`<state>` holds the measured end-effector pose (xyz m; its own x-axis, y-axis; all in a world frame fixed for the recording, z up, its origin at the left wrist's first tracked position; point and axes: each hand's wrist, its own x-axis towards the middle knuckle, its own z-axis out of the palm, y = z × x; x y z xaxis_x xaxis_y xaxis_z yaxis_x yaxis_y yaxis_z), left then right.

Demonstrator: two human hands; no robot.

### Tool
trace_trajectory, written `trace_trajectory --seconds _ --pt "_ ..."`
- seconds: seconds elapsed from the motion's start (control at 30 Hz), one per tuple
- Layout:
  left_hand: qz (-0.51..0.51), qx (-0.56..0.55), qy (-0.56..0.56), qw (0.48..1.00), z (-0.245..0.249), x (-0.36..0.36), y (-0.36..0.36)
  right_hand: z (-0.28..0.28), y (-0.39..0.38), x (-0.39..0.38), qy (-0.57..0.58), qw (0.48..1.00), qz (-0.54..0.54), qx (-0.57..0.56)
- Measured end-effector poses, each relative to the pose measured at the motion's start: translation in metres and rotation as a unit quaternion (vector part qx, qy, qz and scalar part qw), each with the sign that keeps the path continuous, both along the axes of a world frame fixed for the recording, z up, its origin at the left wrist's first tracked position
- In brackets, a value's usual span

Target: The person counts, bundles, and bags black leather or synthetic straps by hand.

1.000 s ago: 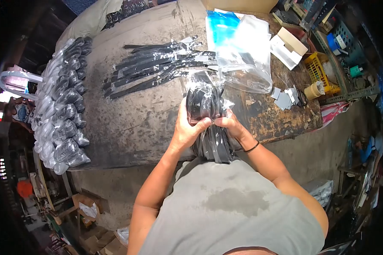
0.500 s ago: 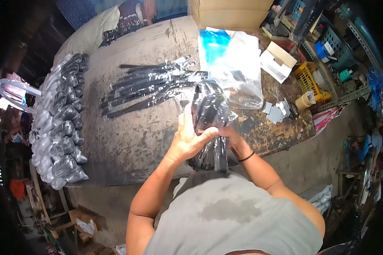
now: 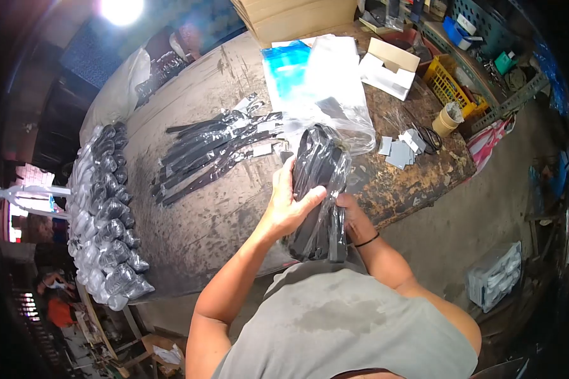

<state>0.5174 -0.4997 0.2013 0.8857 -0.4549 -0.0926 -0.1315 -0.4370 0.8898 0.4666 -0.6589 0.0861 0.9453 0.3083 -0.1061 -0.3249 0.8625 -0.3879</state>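
A bundle of black straps in clear plastic [image 3: 321, 161] is held just in front of my body, at the near edge of the table. My left hand [image 3: 289, 205] grips its left side, with the thumb lying across the top. At the bundle's right side, my right hand [image 3: 353, 215] is closed on the plastic, its fingers partly hidden. More black straps in clear wrapping [image 3: 212, 142] lie fanned out on the table to the left, with small pale labels on them. Just beyond the bundle are flat clear plastic bags [image 3: 335, 76].
Stacked plastic-wrapped bundles [image 3: 110, 221] line the table's left edge. Grey cards [image 3: 399, 153], scissors [image 3: 432, 140] and a tan cup-shaped container [image 3: 447, 120] sit at the right. Farther back are an open white box [image 3: 385, 76], a yellow basket [image 3: 447, 81] and a cardboard box [image 3: 297, 22].
The camera view has turned, so the table and everything on it appear shifted and tilted. Both hands keep hold of the bundle, whose looped top now looks more spread.
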Motion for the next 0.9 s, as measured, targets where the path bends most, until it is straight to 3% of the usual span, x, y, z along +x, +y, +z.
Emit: trace_trajectory --seconds 0.07,0.23,0.47,0.63,0.7,0.8,0.9 --pt "-0.011 -0.001 -0.016 1.000 -0.001 -0.005 -0.009 0.014 -0.010 -0.005 -0.021 0.998 -0.009 -0.054" --pt "-0.027 -0.049 -0.001 0.998 -0.002 -0.010 -0.037 0.021 -0.031 -0.012 0.003 1.000 -0.025 0.012" --pt "-0.077 0.000 0.044 0.996 0.006 -0.005 -0.082 0.008 -0.069 -0.027 0.036 0.995 -0.083 0.040" --pt "-0.105 0.021 0.019 0.994 0.008 -0.008 -0.102 0.033 -0.091 -0.032 0.018 0.992 -0.121 0.040" --pt "-0.090 -0.054 0.071 0.992 0.009 -0.008 -0.108 0.033 -0.100 -0.031 -0.023 0.988 -0.146 0.048" --pt "-0.052 -0.062 0.154 0.985 0.021 -0.017 -0.111 0.028 -0.112 -0.034 -0.024 0.985 -0.162 0.054" --pt "-0.035 -0.090 0.126 0.987 0.001 -0.006 -0.102 0.017 -0.123 -0.041 0.005 0.984 -0.167 0.056"
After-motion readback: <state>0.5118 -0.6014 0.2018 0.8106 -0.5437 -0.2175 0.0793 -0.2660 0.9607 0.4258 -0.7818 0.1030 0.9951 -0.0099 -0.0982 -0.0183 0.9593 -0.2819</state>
